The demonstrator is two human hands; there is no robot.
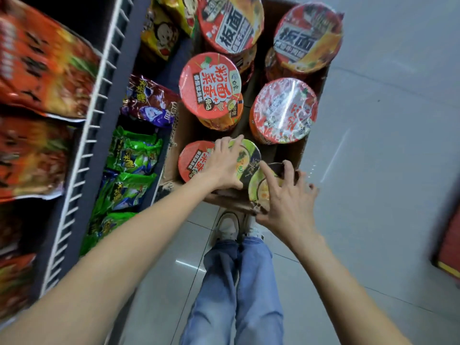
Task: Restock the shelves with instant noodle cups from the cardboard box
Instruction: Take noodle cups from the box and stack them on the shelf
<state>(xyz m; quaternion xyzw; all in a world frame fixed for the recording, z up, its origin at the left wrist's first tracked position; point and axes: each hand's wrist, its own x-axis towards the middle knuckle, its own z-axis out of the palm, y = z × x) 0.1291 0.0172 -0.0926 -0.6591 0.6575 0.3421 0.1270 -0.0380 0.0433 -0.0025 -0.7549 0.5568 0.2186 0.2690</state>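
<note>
- Cardboard box [312,125] sits on the floor [385,145] beside the shelves [82,155], packed with sealed noodle cups standing upright.
- Nearest the person: a green-lidded cup [249,155] and, touching it, a second green-lidded cup [258,189] at the box's near edge.
- Left hand [224,165] lies over the first cup's lid, fingers spread and lightly curved, thumb at the near rim; not yet a firm hold, as far as I can judge.
- Right hand [286,197] is spread over the second cup, fingers arched around the rim; contact looks likely, closure cannot be confirmed.
- Red-lidded cup [193,160] crowds the left side.
- Judgement: grip each by the rim, lift straight up to clear neighbours, keep lids level.
- Bagged snacks [132,155] fill the lower shelf.
</note>
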